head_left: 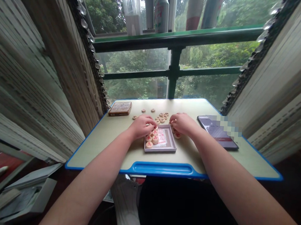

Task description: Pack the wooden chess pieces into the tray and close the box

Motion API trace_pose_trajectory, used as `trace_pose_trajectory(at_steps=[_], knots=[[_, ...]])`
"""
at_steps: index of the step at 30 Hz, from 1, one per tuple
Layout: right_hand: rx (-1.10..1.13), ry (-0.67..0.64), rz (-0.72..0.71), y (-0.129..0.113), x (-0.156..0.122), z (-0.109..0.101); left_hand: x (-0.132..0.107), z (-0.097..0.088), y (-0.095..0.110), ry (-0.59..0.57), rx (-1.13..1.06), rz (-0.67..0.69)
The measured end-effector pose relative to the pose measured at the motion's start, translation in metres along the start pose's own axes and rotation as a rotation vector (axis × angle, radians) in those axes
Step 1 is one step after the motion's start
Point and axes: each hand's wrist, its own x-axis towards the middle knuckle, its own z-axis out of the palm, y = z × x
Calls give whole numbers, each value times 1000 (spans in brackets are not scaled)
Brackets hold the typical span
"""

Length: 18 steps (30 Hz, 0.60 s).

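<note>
A shallow white box (173,149) sits on the small table, with round wooden xiangqi pieces (155,138) marked in red stacked along its left side. At the box's upper left corner, my left hand (142,125) has its fingers closed on a xiangqi piece (155,127). My right hand (182,123) is beyond the box's right edge, fingers curled down over a group of red-marked pieces (177,135). Its fingertips partly hide these pieces, so whatever it grips cannot be made out. More loose pieces (162,120) lie behind the box, between both hands. Inside the box is a folded printed sheet (161,137).
The brown box lid (120,108) lies at the table's back left. A tablet or large phone (217,133) rests on the right. The table has a blue rim with a pen groove (162,168) in front. Cans (161,14) stand on the window ledge; curtains hang on both sides.
</note>
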Motion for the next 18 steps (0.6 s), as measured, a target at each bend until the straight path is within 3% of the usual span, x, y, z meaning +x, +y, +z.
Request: trace_pose_trajectory(at_steps=[7, 11, 13, 18], knots=[[-37, -92, -96, -4, -1, -6, 2, 2, -2, 1, -25, -3], [0, -101, -71, -4, -2, -7, 2, 1, -5, 99, -92, -9], [47, -71, -50, -3, -2, -6, 3, 0, -5, 153, -120, -28], [314, 144, -64, -8, -4, -10, 5, 1, -4, 210, -239, -173]])
